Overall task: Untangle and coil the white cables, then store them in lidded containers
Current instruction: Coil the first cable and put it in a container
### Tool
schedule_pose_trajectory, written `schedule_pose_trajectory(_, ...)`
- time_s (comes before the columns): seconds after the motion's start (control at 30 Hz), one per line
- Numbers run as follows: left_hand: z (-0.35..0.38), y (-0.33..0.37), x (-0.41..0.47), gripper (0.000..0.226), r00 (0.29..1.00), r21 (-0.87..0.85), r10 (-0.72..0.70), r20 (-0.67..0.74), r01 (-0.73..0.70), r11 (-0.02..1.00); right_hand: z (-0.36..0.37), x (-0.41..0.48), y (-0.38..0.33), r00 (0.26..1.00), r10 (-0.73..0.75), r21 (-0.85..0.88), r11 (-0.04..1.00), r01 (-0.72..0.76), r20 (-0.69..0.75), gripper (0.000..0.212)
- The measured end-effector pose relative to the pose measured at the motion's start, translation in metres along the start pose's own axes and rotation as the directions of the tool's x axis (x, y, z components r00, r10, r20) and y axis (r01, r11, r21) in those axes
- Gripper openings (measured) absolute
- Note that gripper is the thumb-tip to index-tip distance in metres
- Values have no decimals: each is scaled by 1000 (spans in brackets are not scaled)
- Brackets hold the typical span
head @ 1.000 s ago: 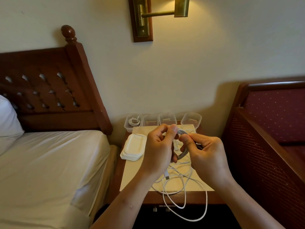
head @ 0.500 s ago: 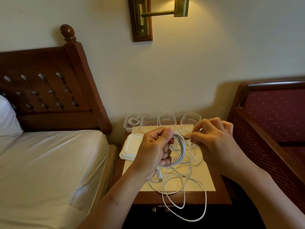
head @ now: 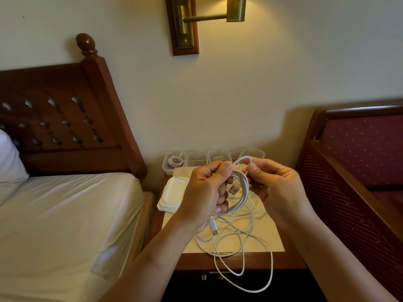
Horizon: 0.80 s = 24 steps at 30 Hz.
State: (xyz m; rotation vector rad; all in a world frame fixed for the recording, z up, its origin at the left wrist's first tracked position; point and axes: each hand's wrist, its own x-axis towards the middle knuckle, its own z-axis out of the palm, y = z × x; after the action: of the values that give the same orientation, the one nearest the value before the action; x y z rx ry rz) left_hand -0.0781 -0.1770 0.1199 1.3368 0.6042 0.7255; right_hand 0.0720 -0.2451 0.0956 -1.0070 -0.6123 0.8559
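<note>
My left hand (head: 205, 192) grips a partly wound coil of white cable (head: 241, 192) above the nightstand, thumb on top. One plug hangs below the palm (head: 214, 229). My right hand (head: 274, 184) pinches a strand of the same cable (head: 244, 159) and holds it looped over the coil. A tangle of loose white cables (head: 239, 238) lies on the paper sheet and droops over the front edge. A row of clear containers (head: 197, 159) stands at the back; the leftmost (head: 173, 163) holds a coiled cable. A stack of white lids (head: 173, 196) lies at the left.
The wooden nightstand (head: 290, 260) stands between a bed with white sheets (head: 65, 214) on the left and a red upholstered bench (head: 359, 171) on the right. A brass wall lamp (head: 207, 18) hangs above. The headboard (head: 65, 118) rises at the left.
My right hand swung out to the right with a strand, then came back to the coil and laid the strand over its top. The left hand kept its grip on the coil.
</note>
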Motion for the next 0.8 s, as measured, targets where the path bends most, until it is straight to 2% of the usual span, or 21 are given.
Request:
schedule_pose_trajectory(0.07, -1, -1, 1, 36, 1000, -11, 1, -21, -1, 1000, 0, -2, 4, 999, 37, 11, 999, -37, 12, 29)
schedule_pose_trajectory(0.2, -2, -6, 5, 32, 998, -48, 10, -61, -13, 999, 2, -10, 7, 994, 87, -25, 996, -86, 60, 21)
schedule_pose_trajectory(0.33, 1, -11, 2, 28, 995, -92, 9, -102, -19, 996, 1, -15, 4, 988, 91, -62, 995, -84, 122, 30)
schedule_pose_trajectory(0.43, 3, -12, 1, 28, 992, -107, 5, -123, -18, 994, 3, -22, 1, 980, 23, -134, 991, 3, 196, 23)
schedule_pose_trajectory(0.5, 2, -14, 2, 29, 990, -121, 6, -144, -24, 992, 5, -28, -1, 970, -19, -245, 966, 81, 243, 27)
schedule_pose_trajectory(0.57, 1, -16, 3, 31, 984, -126, 10, -180, -33, 991, 10, -33, -5, 962, -56, -356, 922, 153, 268, 39)
schedule_pose_trajectory(0.67, 3, -20, 5, 32, 975, -109, 42, -216, -67, 992, 14, -37, 0, 966, -153, -438, 868, 232, 210, 62)
schedule_pose_trajectory(0.7, 3, -22, 6, 31, 973, -97, 61, -224, -85, 992, 15, -37, 4, 961, -187, -440, 859, 260, 201, 61)
schedule_pose_trajectory(0.8, 5, -26, 9, 32, 963, -26, 111, -248, -121, 992, 14, -37, 11, 925, -311, -512, 771, 379, 217, 39)
